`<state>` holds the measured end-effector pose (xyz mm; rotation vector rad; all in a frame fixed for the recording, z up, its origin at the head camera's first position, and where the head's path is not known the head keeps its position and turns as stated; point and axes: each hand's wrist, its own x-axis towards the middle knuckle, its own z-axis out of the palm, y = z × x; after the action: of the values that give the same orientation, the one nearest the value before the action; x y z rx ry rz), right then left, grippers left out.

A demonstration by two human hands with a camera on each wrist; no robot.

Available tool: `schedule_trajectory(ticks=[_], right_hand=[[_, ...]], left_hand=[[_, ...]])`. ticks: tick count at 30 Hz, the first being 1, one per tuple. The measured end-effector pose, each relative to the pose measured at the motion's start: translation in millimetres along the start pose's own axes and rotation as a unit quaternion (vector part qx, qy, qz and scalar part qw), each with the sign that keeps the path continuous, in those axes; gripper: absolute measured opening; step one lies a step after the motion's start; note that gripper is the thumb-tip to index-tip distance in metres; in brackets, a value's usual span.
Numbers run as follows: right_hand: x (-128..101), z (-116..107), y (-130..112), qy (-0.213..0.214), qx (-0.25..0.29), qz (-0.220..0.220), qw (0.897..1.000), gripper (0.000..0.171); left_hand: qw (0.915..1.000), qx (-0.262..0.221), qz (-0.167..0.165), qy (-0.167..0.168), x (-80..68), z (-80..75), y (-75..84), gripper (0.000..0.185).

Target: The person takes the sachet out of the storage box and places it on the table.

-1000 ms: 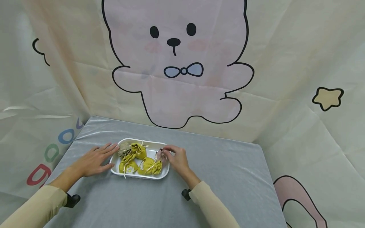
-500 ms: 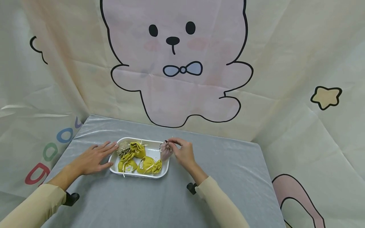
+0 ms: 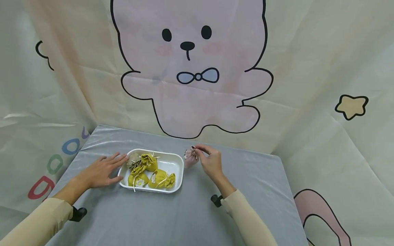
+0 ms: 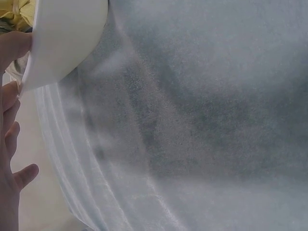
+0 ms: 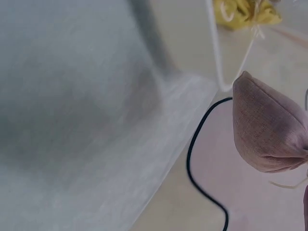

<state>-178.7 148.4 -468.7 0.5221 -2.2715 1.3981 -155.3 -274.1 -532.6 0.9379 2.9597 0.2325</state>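
Pinched by its gathered neck, a small mauve drawstring pouch [image 3: 191, 158] hangs from my right hand [image 3: 210, 160], just beyond the right end of a white tray [image 3: 176, 167]. The right wrist view shows the pouch [image 5: 269, 125] full and rounded, a thin cord trailing from its neck. My left hand [image 3: 104, 171] has its fingers spread, with fingertips and thumb at the tray's left rim. In the tray lie a yellow pouch [image 3: 149, 162] at the back, another yellow pouch [image 3: 138, 178] with a white flower at front left, a third yellow pouch [image 3: 161, 179], and a beige pouch [image 3: 134, 160].
A grey velvety cloth [image 3: 246, 191] covers the table under the tray. Behind it hangs a cream fabric backdrop [image 3: 301, 68] with a printed bear, and similar fabric stands at both sides.
My right hand has lifted the mauve pouch out of the tray's right end and carried it rightward past the rim. My left hand has stayed at the tray's left side.
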Motion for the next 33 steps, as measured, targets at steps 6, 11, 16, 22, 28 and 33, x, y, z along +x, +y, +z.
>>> schedule_trajectory(ticks=[6,11,16,22,28,33], right_hand=[[-6,-16,16,0.01,-0.02,0.019,1.0,0.011],[-9,-24,29,0.018,-0.041,0.036,0.998,0.011],[-12,-26,39,0.025,-0.046,0.036,0.998,0.011],[-16,-23,55,0.024,-0.068,0.048,0.996,0.009],[-20,-15,67,0.024,-0.081,0.075,0.994,0.008],[-25,-11,76,0.015,-0.089,0.106,0.99,0.01]], left_hand=[[0.9999,0.01,-0.002,-0.009,0.5,1.1,1.7,0.077],[0.9999,0.008,-0.004,-0.009,0.7,1.6,2.5,0.077],[0.9999,0.004,-0.005,-0.009,-0.1,1.2,3.1,0.076],[0.9999,-0.002,0.008,0.007,-0.3,2.0,0.6,0.076],[0.9999,-0.003,0.012,0.011,-1.1,2.8,0.3,0.076],[0.9999,-0.005,0.012,0.011,-2.1,2.2,1.2,0.075]])
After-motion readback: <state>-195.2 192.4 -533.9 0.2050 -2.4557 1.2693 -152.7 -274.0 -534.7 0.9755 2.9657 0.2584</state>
